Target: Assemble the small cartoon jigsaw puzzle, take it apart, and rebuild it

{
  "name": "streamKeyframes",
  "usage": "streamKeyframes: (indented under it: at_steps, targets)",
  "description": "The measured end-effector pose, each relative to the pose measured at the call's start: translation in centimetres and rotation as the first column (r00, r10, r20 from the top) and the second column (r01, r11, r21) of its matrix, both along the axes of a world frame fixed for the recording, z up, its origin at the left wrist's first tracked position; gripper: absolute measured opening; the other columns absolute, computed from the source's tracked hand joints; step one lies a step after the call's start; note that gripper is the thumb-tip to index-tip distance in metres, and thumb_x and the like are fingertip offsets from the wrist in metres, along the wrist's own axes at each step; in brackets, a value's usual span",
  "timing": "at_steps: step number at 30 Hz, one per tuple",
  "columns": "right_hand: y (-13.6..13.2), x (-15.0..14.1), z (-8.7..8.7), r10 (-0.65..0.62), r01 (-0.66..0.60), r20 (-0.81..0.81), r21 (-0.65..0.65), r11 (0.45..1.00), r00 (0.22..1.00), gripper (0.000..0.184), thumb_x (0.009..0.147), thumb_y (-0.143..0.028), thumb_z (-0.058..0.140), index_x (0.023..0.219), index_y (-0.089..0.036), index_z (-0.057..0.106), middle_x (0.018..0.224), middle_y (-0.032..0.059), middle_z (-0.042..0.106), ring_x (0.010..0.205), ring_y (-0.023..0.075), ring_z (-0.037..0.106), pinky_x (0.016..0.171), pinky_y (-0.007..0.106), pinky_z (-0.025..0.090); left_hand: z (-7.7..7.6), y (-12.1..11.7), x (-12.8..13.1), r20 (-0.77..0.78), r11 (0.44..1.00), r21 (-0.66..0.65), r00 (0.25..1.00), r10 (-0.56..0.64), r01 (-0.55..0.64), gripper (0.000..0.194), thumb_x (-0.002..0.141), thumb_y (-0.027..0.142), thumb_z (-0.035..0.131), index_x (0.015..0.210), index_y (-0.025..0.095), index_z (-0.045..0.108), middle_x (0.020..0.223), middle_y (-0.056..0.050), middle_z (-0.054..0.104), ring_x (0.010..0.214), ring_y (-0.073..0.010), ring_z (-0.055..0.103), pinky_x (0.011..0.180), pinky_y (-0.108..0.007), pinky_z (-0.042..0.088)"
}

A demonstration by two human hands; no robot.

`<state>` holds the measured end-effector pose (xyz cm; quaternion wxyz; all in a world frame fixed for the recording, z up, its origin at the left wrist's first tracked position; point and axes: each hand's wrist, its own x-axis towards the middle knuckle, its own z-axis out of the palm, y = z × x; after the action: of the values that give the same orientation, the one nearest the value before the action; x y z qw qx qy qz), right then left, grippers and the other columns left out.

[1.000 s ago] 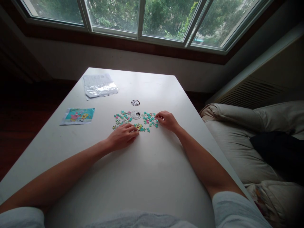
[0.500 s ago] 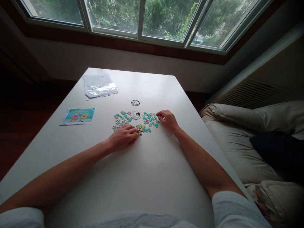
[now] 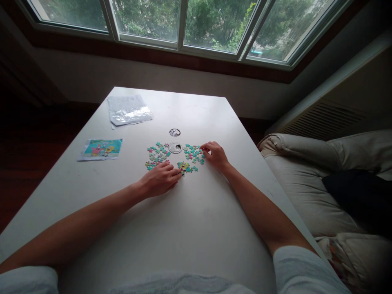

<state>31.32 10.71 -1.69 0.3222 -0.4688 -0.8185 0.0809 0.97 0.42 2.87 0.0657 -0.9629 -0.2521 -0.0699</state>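
Observation:
Small teal and pink puzzle pieces [image 3: 159, 154] lie scattered on a white table [image 3: 190, 220]. A joined yellow and teal cluster [image 3: 186, 167] sits at their near edge. My left hand [image 3: 159, 179] lies palm down, fingers together, its fingertips touching that cluster's left side. At the right edge of the pieces, my right hand [image 3: 216, 155] has its fingers curled and pinched on a loose piece. A round metal lid [image 3: 175, 148] lies among the pieces.
A printed picture sheet [image 3: 101, 148] lies at the left. A clear plastic bag with paper [image 3: 128, 110] is at the far left. A round table hole [image 3: 174, 132] is behind the lid. A cushioned sofa [image 3: 324, 183] stands right. Windows face me.
My left hand has slid toward me and slightly right, and the yellow cluster moved with it. My right hand has barely shifted.

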Motion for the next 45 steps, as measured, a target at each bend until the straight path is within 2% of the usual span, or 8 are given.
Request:
streamKeyframes:
  at_steps: [9,13,21,27,31,34,40,45]
  targets:
    - [-0.3,-0.6,0.0,0.055,-0.055,-0.024,0.007,0.998,0.998,0.018,0.086,-0.012,0.059,0.091,-0.023,0.072,0.082,0.0026,0.068,0.079,0.0203,0.056,0.078,0.035,0.046,0.8,-1.8,0.9,-0.13,0.989,-0.065,0.984,0.123,-0.132,0.026,0.099,0.025,0.048,0.118,0.015,0.062,0.126,-0.014,0.065,0.087,-0.0202,0.068,0.072,-0.034,0.048]
    - [-0.4,-0.8,0.1,0.08,-0.08,-0.024,0.007,0.997,0.997,0.018,0.086,-0.011,0.059,0.091,-0.023,0.072,0.081,0.0025,0.068,0.078,0.0199,0.056,0.077,0.035,0.046,1.1,-2.8,1.3,-0.177,0.985,-0.037,0.971,0.162,-0.171,0.035,0.101,0.028,0.046,0.128,0.011,0.06,0.13,-0.018,0.062,0.081,-0.021,0.069,0.065,-0.035,0.048]
    - [-0.7,-1.2,0.2,0.113,-0.113,-0.021,0.011,0.994,0.993,0.017,0.09,-0.014,0.058,0.093,-0.023,0.072,0.083,0.0034,0.07,0.079,0.0203,0.057,0.077,0.035,0.047,1.9,-2.8,1.3,-0.154,0.963,-0.072,0.957,0.246,-0.259,0.031,0.101,0.03,0.048,0.124,0.015,0.063,0.122,-0.014,0.067,0.081,-0.0206,0.07,0.068,-0.033,0.048]
    - [-0.7,-1.0,0.4,0.124,-0.124,-0.032,0.016,0.992,0.992,0.02,0.089,-0.012,0.057,0.092,-0.024,0.073,0.083,0.0032,0.071,0.079,0.0203,0.057,0.078,0.035,0.048,2.9,-0.8,-0.7,-0.115,0.853,-0.033,0.85,0.514,-0.521,0.032,0.102,0.024,0.04,0.092,0.014,0.068,0.092,-0.012,0.07,0.078,-0.0238,0.069,0.067,-0.033,0.044]
    - [-0.7,-0.8,0.1,0.121,-0.121,-0.037,0.012,0.993,0.992,0.021,0.088,-0.011,0.057,0.092,-0.024,0.073,0.085,0.003,0.071,0.08,0.0202,0.058,0.077,0.035,0.048,2.9,0.3,-1.8,-0.134,0.771,-0.035,0.767,0.627,-0.636,0.038,0.101,0.032,0.04,0.083,0.014,0.069,0.087,-0.013,0.069,0.076,-0.0272,0.069,0.064,-0.034,0.041]
    - [-0.6,-0.8,0.1,0.126,-0.126,-0.032,0.012,0.992,0.991,0.021,0.087,-0.01,0.057,0.092,-0.024,0.073,0.085,0.0026,0.071,0.08,0.0199,0.058,0.078,0.035,0.048,2.7,0.5,-1.8,-0.144,0.754,-0.042,0.751,0.645,-0.656,0.037,0.1,0.034,0.043,0.084,0.014,0.071,0.088,-0.013,0.07,0.077,-0.0269,0.069,0.065,-0.034,0.041]
    - [-0.7,-0.8,0.3,0.122,-0.122,-0.023,0.002,0.992,0.992,0.02,0.087,-0.011,0.057,0.092,-0.024,0.072,0.085,0.0031,0.071,0.081,0.0206,0.057,0.08,0.035,0.048,2.1,0.5,-1.6,-0.121,0.789,-0.047,0.788,0.604,-0.612,0.032,0.099,0.027,0.044,0.084,0.016,0.07,0.089,-0.011,0.069,0.079,-0.0234,0.068,0.07,-0.033,0.042]
    - [-0.7,-0.8,0.2,0.121,-0.121,-0.02,-0.002,0.993,0.992,0.021,0.088,-0.012,0.056,0.092,-0.024,0.073,0.086,0.0031,0.071,0.082,0.0209,0.058,0.08,0.036,0.048,1.7,0.9,-2.0,-0.101,0.778,-0.112,0.786,0.61,-0.618,0.026,0.099,0.028,0.045,0.092,0.02,0.069,0.094,-0.007,0.07,0.078,-0.0201,0.068,0.063,-0.028,0.04]
